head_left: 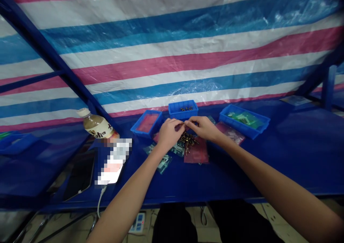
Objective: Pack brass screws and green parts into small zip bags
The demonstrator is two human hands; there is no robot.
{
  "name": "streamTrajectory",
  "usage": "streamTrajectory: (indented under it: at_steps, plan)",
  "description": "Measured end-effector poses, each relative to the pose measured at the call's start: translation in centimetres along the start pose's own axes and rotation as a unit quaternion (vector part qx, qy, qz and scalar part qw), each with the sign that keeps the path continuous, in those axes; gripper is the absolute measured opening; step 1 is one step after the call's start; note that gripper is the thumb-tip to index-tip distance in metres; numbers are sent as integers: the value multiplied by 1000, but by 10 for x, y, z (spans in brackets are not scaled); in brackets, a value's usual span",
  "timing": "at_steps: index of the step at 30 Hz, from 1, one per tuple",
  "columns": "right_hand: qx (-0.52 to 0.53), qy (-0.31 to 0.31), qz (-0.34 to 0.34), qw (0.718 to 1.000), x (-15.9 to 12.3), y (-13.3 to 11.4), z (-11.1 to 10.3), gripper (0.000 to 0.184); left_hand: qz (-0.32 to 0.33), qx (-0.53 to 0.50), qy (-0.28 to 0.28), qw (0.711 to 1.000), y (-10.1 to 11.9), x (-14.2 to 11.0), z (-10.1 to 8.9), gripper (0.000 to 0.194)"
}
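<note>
My left hand (171, 131) and my right hand (202, 127) meet fingertip to fingertip above the table. Both are closed in a pinch. What sits between the fingers is too small and hidden to make out; a reddish patch shows just behind them. Right below lies a pile of brass-coloured metal pieces (189, 139), partly on a pink plastic bag (197, 153). Small clear bags with pale parts (163, 163) lie under and beside my left hand. Past my right wrist is another pinkish bag with pale pieces (233, 134).
Behind the hands stand a blue bin with pink bags (146, 123), a blue bin with brass pieces (183, 110) and a blue bin with green bags (243, 120). On the left are a drink bottle (98, 126), a lit phone on a cable (114, 164) and a dark tablet (80, 173).
</note>
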State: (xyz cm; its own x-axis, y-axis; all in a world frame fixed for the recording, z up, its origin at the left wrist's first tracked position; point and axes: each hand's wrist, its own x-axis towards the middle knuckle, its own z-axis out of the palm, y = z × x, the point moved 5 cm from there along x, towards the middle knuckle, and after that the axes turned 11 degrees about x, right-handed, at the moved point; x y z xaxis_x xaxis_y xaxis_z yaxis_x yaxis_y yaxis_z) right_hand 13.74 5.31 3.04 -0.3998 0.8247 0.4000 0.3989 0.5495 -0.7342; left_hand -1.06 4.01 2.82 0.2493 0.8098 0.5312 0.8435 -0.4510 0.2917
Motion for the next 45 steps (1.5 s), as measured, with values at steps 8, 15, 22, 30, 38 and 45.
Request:
streamTrajectory:
  at_steps: [8,15,22,30,38,45]
  plan:
    - [-31,-47,22,998,0,9,4,16,24,58,-33,998,-1,-2,3,17]
    - [-18,-178,21,984,-6,1,14,9,-31,94,-16,995,-14,-1,3,22]
    - [32,-28,23,999,7,-2,-2,20,-23,109,-18,994,-13,-2,5,22]
    - [-78,103,67,989,2,30,-9,37,-30,118,-47,991,-16,-3,9,21]
    - [-196,-131,-76,969,-3,24,21,28,-9,161,-88,983,-15,-2,11,22]
    - [-208,-114,-67,969,-1,22,18,11,-11,163,-83,983,-13,-2,11,22]
